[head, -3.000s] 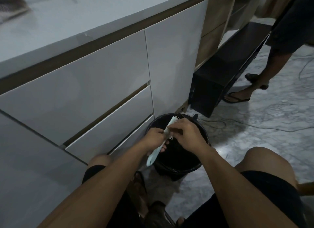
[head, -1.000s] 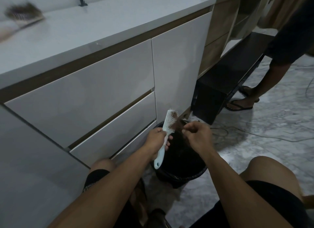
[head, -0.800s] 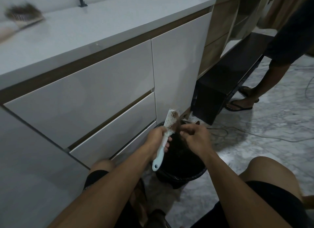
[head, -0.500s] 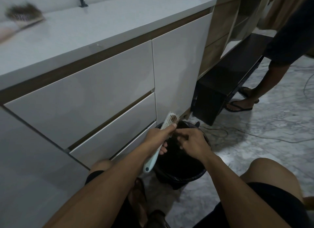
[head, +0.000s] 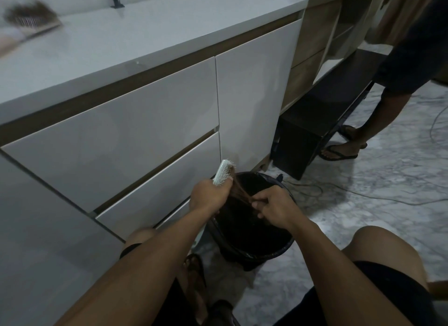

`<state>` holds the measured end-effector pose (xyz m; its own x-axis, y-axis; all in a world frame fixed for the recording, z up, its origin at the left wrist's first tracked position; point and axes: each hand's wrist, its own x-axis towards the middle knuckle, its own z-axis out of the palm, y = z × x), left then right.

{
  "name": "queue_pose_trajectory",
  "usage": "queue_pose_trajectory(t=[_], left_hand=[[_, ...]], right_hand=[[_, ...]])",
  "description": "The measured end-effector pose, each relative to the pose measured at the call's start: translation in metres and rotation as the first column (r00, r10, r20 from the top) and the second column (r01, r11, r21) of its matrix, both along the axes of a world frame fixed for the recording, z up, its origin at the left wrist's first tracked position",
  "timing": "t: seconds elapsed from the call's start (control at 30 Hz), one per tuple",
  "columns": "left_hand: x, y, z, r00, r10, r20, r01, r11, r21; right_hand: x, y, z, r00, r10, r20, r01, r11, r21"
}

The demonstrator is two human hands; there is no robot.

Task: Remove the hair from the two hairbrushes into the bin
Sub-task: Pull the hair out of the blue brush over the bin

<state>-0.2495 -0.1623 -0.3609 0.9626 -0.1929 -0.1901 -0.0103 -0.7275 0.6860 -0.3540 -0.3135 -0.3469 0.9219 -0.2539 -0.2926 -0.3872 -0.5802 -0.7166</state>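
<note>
My left hand (head: 209, 196) grips a pale blue hairbrush (head: 223, 172), head up and tilted right, above the left rim of a black bin (head: 278, 250) on the floor. Its handle is hidden by the hand. My right hand (head: 272, 205) is over the bin's mouth, fingers pinched on a tuft of brown hair (head: 240, 193) that stretches from the bristles down to it. A second hairbrush (head: 30, 16), matted with hair, lies blurred on the far left of the white countertop (head: 150, 32).
White drawer fronts (head: 126, 131) stand right behind the bin. A dark low bench (head: 322, 112) sits to the right of the cabinet. Another person's legs in flip-flops (head: 339, 152) stand at the right. Cables (head: 363, 192) trail over the marble floor. My knees flank the bin.
My left hand has slid up the pale blue brush, hiding the handle. My right hand has drawn down and right, pulling a strand of hair out of the bristles over the bin.
</note>
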Motion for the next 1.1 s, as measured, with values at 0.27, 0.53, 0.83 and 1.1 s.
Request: queue_pose_trajectory(t=[0.27,0.53,0.83,1.1], left_hand=[[0.025,0.011,0.003,0.988,0.127,-0.083,-0.137,0.983,-0.123],[0.038,0.020,0.010,0.991,0.035,-0.131,-0.065,0.970,-0.233],[0.007,0.001,0.007,0.939,-0.122,-0.323,0.028,0.959,-0.282],[-0.010,-0.014,0.010,0.869,-0.296,-0.397,0.151,0.922,-0.356]], right_hand=[[-0.004,-0.016,-0.003,0.995,-0.030,-0.098,0.028,0.999,-0.023],[-0.004,-0.023,-0.012,0.991,-0.118,-0.060,0.104,0.976,-0.193],[0.002,-0.016,-0.018,0.992,-0.128,-0.009,0.128,0.992,-0.002],[0.007,-0.002,-0.017,0.969,-0.222,0.112,0.171,0.921,0.349]])
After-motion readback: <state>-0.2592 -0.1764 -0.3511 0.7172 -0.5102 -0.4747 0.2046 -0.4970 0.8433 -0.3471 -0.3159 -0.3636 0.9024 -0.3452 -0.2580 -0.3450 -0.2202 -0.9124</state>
